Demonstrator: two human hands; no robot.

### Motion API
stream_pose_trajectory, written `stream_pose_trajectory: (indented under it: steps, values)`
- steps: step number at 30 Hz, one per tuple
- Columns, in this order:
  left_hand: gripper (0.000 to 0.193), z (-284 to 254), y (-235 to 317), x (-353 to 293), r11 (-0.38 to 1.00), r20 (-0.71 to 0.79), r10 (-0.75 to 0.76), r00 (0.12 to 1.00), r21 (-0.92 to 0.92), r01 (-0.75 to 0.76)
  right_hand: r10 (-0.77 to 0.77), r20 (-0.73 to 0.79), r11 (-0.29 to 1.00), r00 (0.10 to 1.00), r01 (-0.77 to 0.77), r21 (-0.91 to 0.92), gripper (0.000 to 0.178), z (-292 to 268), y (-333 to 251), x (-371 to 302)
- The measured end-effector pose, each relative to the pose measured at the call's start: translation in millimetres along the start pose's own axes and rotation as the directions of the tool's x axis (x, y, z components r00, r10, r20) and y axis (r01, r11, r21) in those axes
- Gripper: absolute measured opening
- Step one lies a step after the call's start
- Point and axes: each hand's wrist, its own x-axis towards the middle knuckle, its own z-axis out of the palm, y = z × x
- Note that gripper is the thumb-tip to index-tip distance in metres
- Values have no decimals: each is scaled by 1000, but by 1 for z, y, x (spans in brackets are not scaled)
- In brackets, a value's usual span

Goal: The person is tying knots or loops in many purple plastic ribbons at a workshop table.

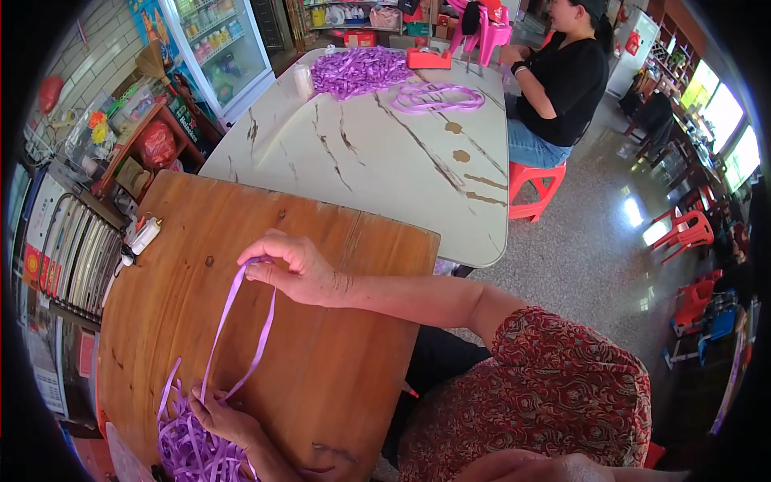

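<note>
The right hand [293,269] is raising a purple ribbon [218,329] over the wooden surface [201,233], and the left hand [225,418] is gripping its lower part beside the near left edge. The relation that matters, I judge, is the line between the two hands: the ribbon is running lengthwise along it, from the left fingers away from the body and slightly rightward to the right fingers. Two strands are spanning that gap, bowing a little apart and meeting at the top.

The right fingers are closing against the thumb, with hardly any gap, and the ribbon's bend is sitting between their tips. The left fingers are pinching too, near where the strands are coming together; whether both strands are caught there, I cannot tell. So the ribbon is lying below and left of the right fingers, and above the left ones.

A purple pile [189,454] is lying under and left of the left hand, which is much the nearer to it. Farther off, on the white surface [393,153], a larger heap [361,71] is resting beside a loose coil [434,107], well apart from both hands.
</note>
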Motion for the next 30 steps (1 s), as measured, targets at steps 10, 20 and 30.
stream_pose_trajectory:
  steps: [10,20,30]
  values:
    - [26,8,10,-4,999,-5,-18,1000,28,18,198,-33,932,980,-177,318,15,-6,18,6]
    - [23,-12,-11,4,998,34,65,997,-8,-65,284,-34,877,958,-245,414,14,1,19,7]
    - [13,7,1,0,998,75,11,997,-62,-6,306,-68,863,950,-246,442,18,-18,26,13]
